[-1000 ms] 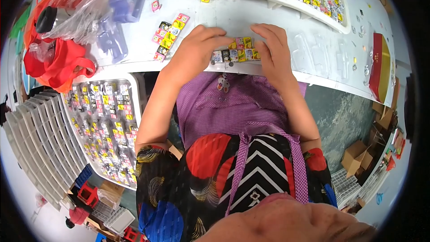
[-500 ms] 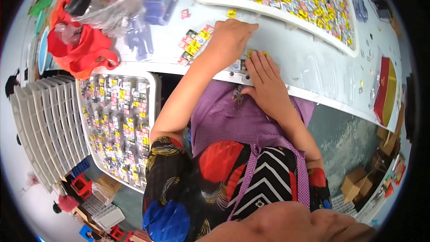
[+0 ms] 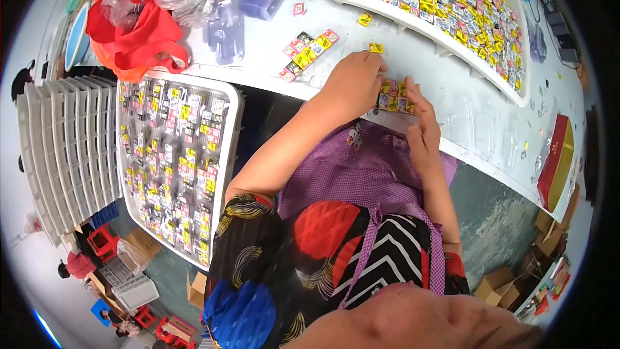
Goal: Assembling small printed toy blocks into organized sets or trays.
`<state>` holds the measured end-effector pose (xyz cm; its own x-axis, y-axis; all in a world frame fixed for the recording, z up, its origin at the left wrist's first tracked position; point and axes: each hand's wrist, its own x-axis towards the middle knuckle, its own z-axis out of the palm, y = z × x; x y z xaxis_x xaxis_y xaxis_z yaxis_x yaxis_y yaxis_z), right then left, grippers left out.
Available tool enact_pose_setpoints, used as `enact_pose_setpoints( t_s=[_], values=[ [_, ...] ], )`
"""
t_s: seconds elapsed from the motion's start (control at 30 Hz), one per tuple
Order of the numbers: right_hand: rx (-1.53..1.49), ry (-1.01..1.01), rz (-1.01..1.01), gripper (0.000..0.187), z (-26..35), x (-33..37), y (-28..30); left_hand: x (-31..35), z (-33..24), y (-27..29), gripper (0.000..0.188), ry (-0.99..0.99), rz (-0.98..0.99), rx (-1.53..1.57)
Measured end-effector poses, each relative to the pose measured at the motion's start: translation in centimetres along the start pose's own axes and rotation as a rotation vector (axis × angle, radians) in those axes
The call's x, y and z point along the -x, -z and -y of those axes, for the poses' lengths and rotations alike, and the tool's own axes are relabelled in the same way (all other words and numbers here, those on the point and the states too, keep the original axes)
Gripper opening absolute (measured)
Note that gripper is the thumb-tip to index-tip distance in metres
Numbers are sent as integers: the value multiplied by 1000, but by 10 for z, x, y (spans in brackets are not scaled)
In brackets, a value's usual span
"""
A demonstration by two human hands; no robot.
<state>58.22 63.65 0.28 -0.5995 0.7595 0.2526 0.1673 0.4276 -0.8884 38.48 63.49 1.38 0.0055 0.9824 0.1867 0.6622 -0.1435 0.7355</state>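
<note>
Small square pieces in yellow, pink and white form a neat block (image 3: 395,98) at the table's near edge, between my two hands. My left hand (image 3: 352,89) lies at the block's left side, fingers curled together with their tips partly hidden. Just beyond its knuckles is a loose yellow piece (image 3: 376,48). My right hand (image 3: 423,130) stands edge-on at the block's right side, fingers extended and thumb apart, with nothing seen in it. Farther left lies a slanting group of similar pieces (image 3: 310,55). A single yellow piece (image 3: 365,20) and a pink one (image 3: 299,9) lie beyond.
A large white tray (image 3: 413,26) heaped with such pieces stands at the back right. Clear plastic shells (image 3: 226,32) and a red bag (image 3: 132,48) lie left. Below left are a filled tray (image 3: 231,100) and stacked trays (image 3: 48,161). A red-and-gold box (image 3: 557,165) sits right.
The view has shifted. My left hand has come back from near the tray to the block's side. My right hand has lifted from lying flat and turned edge-on, uncovering the block.
</note>
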Motion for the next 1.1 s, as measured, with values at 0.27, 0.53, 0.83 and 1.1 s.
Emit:
enact_pose_setpoints(
  t_s=[0.27, 0.53, 0.83, 1.1],
  values=[
    [-221, 30, -287, 63, -15, 4, 0, -8, -9, 7, 14, 57, 191, 52],
    [-255, 85, -425, 71, -24, 7, -3, 14, 13, 47, 6, 249, -103, 231],
    [-227, 145, -374, 61, -20, 9, -2, 27, 64, 90, 14, 454, -387, 8],
    [247, 34, -532, 40, 9, 29, 54, 33, 44, 90, 18, 264, -426, -239]
  ],
)
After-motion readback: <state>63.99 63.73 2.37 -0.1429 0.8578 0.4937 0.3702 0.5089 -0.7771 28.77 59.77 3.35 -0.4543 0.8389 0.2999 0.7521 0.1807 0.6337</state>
